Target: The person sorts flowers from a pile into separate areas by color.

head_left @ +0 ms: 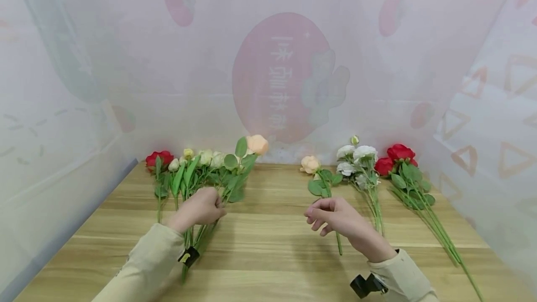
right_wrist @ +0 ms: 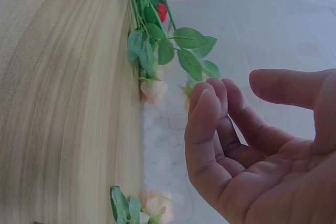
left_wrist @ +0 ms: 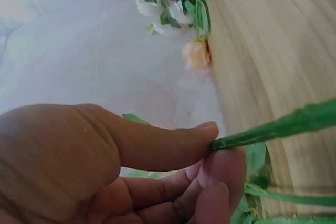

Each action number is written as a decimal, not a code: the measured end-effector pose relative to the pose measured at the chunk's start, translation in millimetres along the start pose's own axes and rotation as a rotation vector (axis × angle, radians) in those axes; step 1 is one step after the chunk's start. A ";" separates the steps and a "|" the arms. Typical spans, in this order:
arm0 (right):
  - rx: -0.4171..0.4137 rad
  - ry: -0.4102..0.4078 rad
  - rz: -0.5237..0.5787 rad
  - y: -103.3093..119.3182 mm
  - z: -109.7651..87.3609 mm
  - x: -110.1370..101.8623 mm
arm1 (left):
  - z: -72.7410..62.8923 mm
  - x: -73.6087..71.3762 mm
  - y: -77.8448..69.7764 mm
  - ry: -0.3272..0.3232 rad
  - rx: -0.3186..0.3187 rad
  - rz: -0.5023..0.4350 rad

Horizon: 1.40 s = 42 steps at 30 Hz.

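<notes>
My left hand (head_left: 201,207) pinches a green stem (left_wrist: 278,128) between thumb and index finger. A peach rose (head_left: 257,144) with green leaves rises beyond this hand, above the other blooms. Under and around the hand lie several cream roses (head_left: 211,158) with long stems. On the right, my right hand (head_left: 341,223) hovers over the table with loosely bent fingers and holds nothing, thumb apart from the fingertips in the right wrist view. Closest to it is a single peach rose (head_left: 310,164), its stem running partly behind the hand.
The wooden table (head_left: 268,255) meets a pale printed cloth (head_left: 201,83) at the back. Red roses (head_left: 159,159) lie at the far left. To the right are white flowers (head_left: 365,154) and a bunch of red roses (head_left: 400,152), whose long stems reach toward the front right.
</notes>
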State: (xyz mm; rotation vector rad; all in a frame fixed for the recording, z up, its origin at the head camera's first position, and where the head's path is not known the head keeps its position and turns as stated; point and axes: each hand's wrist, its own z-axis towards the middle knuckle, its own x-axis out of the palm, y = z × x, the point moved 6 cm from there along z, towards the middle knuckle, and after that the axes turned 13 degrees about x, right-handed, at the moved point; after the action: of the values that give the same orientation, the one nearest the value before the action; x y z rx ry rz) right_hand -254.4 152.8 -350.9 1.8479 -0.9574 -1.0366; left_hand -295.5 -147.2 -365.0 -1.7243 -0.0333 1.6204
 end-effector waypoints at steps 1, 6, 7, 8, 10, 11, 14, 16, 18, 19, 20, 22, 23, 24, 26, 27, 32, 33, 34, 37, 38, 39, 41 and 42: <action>0.001 0.001 0.001 0.0 0.1 0.2 | 0.1 0.2 -3.7 -0.011 0.010 -0.009; 0.007 0.005 0.006 -0.4 0.0 2.1 | -1.2 2.7 -24.3 -0.081 0.051 -0.078; 0.007 0.004 0.006 -0.3 -0.2 2.8 | -1.4 3.8 -29.2 -0.094 0.072 -0.095; 0.008 0.003 0.006 -0.1 -0.4 3.7 | -1.7 4.7 -34.5 -0.109 0.093 -0.110; 0.005 -0.001 0.010 0.9 -1.3 5.8 | -2.4 6.7 -46.2 -0.139 0.139 -0.135; 0.003 -0.004 0.012 1.7 -2.0 6.9 | -2.7 8.0 -52.3 -0.154 0.161 -0.151; -0.015 -0.015 0.026 4.5 -4.8 10.9 | -3.6 14.4 -69.8 -0.199 0.216 -0.204; -0.034 -0.022 0.033 6.8 -7.2 14.3 | -4.8 19.8 -80.6 -0.223 0.241 -0.258; -0.053 -0.031 0.039 9.2 -9.6 18.1 | -6.4 25.0 -90.4 -0.251 0.270 -0.306; -0.059 -0.035 0.041 10.0 -10.6 20.1 | -7.3 27.7 -94.8 -0.259 0.284 -0.328; -0.064 -0.038 0.041 10.9 -11.5 22.1 | -8.2 30.5 -98.6 -0.266 0.294 -0.354; -0.073 -0.039 0.045 12.6 -13.6 26.2 | -10.3 35.0 -105.5 -0.282 0.323 -0.395; -0.079 -0.036 0.046 13.5 -14.6 28.3 | -11.2 36.9 -108.2 -0.290 0.335 -0.417; -0.088 -0.032 0.045 14.4 -15.6 30.2 | -12.1 39.0 -110.3 -0.295 0.344 -0.438; -0.110 -0.024 0.046 16.8 -17.5 33.9 | -13.9 41.6 -113.8 -0.312 0.359 -0.472; -0.120 -0.019 0.047 17.9 -18.4 35.5 | -14.3 42.9 -114.9 -0.317 0.363 -0.488; -0.160 -0.022 0.069 20.7 -21.9 39.4 | -15.2 49.0 -118.9 -0.311 0.358 -0.553; -0.170 -0.026 0.069 21.0 -22.3 39.8 | -15.3 50.2 -119.7 -0.303 0.358 -0.562; -0.178 -0.028 0.073 21.1 -22.6 40.2 | -15.6 51.1 -120.8 -0.298 0.364 -0.568; -0.202 -0.038 0.074 20.6 -22.2 41.0 | -16.5 54.5 -124.0 -0.277 0.390 -0.583; -0.204 -0.040 0.074 20.1 -21.9 41.3 | -17.0 55.6 -125.2 -0.270 0.399 -0.588; -0.205 -0.042 0.072 19.7 -21.5 41.8 | -17.4 56.6 -126.2 -0.263 0.407 -0.592; -0.212 -0.045 0.069 19.2 -21.2 42.4 | -18.0 58.5 -127.6 -0.253 0.415 -0.600; -0.217 -0.045 0.068 19.1 -21.2 42.7 | -18.2 59.2 -128.0 -0.249 0.415 -0.605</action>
State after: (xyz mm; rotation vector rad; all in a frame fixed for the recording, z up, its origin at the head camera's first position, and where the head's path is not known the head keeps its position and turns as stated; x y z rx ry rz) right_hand -223.5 113.4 -339.2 1.6100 -0.8899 -1.0988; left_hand -209.1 -35.4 -349.3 -1.0525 -0.2895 1.2608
